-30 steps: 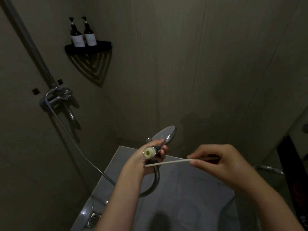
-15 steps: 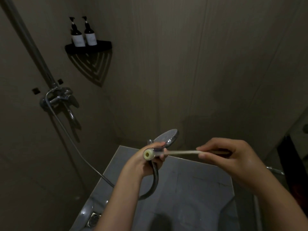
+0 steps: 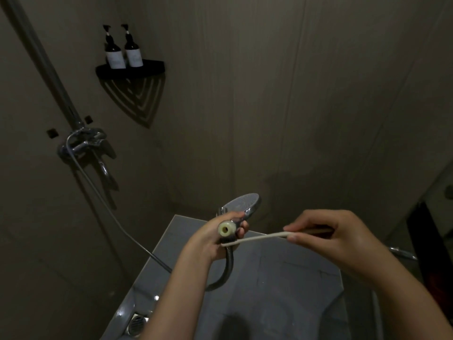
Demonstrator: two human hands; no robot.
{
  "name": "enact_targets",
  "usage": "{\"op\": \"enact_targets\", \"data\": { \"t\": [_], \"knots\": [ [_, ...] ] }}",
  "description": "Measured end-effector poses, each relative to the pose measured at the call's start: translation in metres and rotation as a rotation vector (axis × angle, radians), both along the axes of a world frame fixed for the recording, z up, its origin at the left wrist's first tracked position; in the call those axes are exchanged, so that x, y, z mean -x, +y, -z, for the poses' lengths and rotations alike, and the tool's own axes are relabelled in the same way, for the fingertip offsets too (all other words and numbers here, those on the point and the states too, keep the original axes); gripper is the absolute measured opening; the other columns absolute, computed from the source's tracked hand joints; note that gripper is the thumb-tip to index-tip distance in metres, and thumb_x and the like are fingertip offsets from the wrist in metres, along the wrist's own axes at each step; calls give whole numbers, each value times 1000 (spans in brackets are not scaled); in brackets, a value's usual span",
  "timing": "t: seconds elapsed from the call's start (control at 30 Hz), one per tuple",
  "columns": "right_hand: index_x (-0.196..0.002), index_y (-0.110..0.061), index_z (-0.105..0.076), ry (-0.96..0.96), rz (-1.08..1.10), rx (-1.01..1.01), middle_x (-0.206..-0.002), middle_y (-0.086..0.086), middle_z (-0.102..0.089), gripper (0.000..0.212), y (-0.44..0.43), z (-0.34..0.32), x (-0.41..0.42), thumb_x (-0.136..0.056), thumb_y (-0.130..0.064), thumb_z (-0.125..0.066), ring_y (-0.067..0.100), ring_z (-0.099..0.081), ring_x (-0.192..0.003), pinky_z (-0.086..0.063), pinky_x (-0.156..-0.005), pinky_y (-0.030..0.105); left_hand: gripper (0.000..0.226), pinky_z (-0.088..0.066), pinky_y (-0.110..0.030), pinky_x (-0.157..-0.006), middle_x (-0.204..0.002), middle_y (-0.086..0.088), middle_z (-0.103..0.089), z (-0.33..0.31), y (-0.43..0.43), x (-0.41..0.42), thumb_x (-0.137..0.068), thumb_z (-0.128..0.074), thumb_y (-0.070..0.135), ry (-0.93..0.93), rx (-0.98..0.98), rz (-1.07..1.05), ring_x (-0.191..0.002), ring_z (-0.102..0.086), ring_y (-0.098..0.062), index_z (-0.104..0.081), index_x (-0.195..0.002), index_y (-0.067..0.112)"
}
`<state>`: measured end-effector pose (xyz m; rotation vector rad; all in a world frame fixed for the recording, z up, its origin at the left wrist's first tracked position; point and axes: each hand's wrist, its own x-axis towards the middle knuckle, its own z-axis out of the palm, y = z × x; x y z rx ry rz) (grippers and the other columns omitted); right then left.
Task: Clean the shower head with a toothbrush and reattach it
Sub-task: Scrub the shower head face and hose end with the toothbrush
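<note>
Shower head (image 3: 242,204) sits in the left hand (image 3: 213,241) out in front of the person, low in the stall over the grey floor (image 3: 282,290); the fingers are curled round its chrome handle, the round spray face is tipped away toward the far wall, and the handle's open end, with a cream-coloured ring inside it, faces back toward the person. From where the right hand (image 3: 331,239) sits, just to the side and level with it, thumb and fingertips are pinching the pale toothbrush (image 3: 264,238) near its back end, so the handle runs almost flat across the gap between the two hands. Its brush end lies just under the cream ring, against the heel of the left hand; whether the bristles touch the fitting I cannot tell in this dim light. A metal hose (image 3: 226,268) drops out from below the left hand, bends round behind the forearm and climbs away to the mixer tap (image 3: 83,146) on the left wall, where a riser pipe (image 3: 41,57) goes up. Higher in the corner a black shelf (image 3: 154,66) carries two dark pump bottles (image 3: 114,55) side by side. Down by the left forearm a floor drain (image 3: 137,325) shows
</note>
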<state>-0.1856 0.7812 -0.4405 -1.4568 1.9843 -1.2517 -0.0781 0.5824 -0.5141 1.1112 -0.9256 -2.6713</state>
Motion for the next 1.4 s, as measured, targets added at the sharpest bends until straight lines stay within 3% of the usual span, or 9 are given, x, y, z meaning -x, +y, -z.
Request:
{"op": "enact_targets", "data": {
  "t": [0.13, 0.27, 0.37, 0.5, 0.6, 0.93, 1.1, 1.23, 1.4],
  "knots": [
    [-83, -35, -73, 20, 11, 6, -83, -18, -73, 25, 4, -3, 2, -63, -50, -67, 1, -69, -81, -58, -76, 37, 18, -45, -15, -33, -49, -7, -58, 0, 0, 2, -87, -57, 8, -3, -13, -14, -34, -55, -10, -58, -70, 4],
    [-78, -30, -73, -24, 4, 50, -76, -11, -72, 17, 5, -5, 2, -67, -41, -66, 2, -67, -72, -55, -66, 22, 18, -36, -13, -25, -49, -8, -56, 1, -1, 0, -90, -52, 8, 7, -2, -20, -30, -52, -10, -57, -73, 5],
    [-71, -27, -71, -54, 10, 51, -64, -5, -65, 11, 4, -6, 1, -73, -35, -64, -1, -54, -56, -40, -52, 11, 21, -31, -12, -22, -48, -10, -54, 3, -2, 1, -92, -50, 7, -16, 23, -54, -28, -52, -11, -56, -72, 7],
    [-72, -28, -69, -8, 24, 4, -61, 5, -59, 19, 0, 3, -2, -76, -44, -60, 3, -46, -53, -33, -51, 18, 21, -30, -13, -22, -48, -9, -53, 2, -1, 3, -91, -53, 8, -33, 22, -83, -28, -52, -12, -54, -70, 5],
    [-72, -29, -69, 4, 59, -24, -58, -1, -57, 13, -3, 9, -1, -82, -35, -64, 2, -44, -53, -33, -52, 21, 23, -30, -13, -22, -48, -8, -53, 0, -1, 4, -91, -52, 7, -31, 25, -87, -28, -52, -13, -54, -69, 5],
    [-76, -28, -71, 6, 24, -85, -67, 3, -64, 17, -5, 16, 0, -85, -41, -63, 12, -53, -60, -39, -57, 33, 19, -34, -14, -23, -50, -8, -56, 0, -2, 2, -91, -53, 10, 15, -55, -78, -31, -52, -11, -53, -73, 5],
    [-74, -28, -72, -50, -12, -108, -68, 2, -66, 12, -2, 11, 1, -83, -33, -65, 3, -53, -61, -40, -59, 25, 18, -41, -15, -29, -49, -8, -57, -2, 2, 2, -91, -54, 10, 3, -27, -90, -33, -54, -10, -54, -75, 4],
    [-73, -29, -73, -80, -60, -138, -66, 5, -64, 18, 2, 8, 5, -76, -45, -64, 6, -50, -58, -37, -56, 25, 10, -47, -17, -34, -49, -7, -59, -1, 3, 2, -90, -57, 10, -12, 31, -113, -34, -56, -11, -53, -81, 7],
    [-67, -21, -73, -109, -49, -90, -56, -7, -60, 22, 4, 4, 9, -70, -41, -64, -3, -45, -52, -34, -51, 13, 7, -47, -18, -37, -62, -9, -56, 0, 4, 5, -87, -62, 8, 13, 175, -206, -38, -57, -11, -56, -91, 6]
  ]
}}
